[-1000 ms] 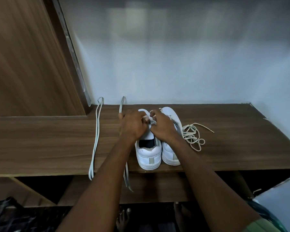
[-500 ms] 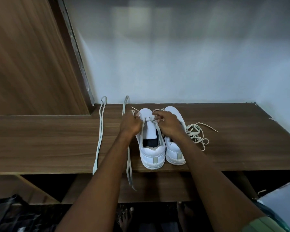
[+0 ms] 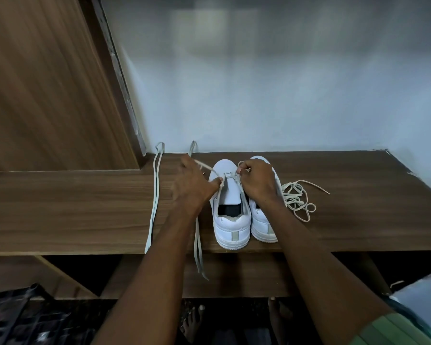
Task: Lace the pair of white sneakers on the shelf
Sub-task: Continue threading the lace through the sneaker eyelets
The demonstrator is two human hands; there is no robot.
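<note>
Two white sneakers stand side by side, heels toward me, on the wooden shelf (image 3: 85, 210). The left sneaker (image 3: 230, 220) has a cream lace (image 3: 207, 168) run across its frontmost eyelets. My left hand (image 3: 193, 188) pinches the lace's left end beside the shoe. My right hand (image 3: 256, 181) pinches the right end above the tongue and covers much of the right sneaker (image 3: 263, 226).
A loose cream lace (image 3: 296, 197) lies tangled right of the shoes. Two grey-white laces (image 3: 154, 195) lie on the shelf to the left, their ends hanging over the front edge. A white wall stands behind, a wooden panel at left. Bare feet show below.
My hands have spread apart, the left one drawing its lace end out to the left. The shoe's tongue is now uncovered.
</note>
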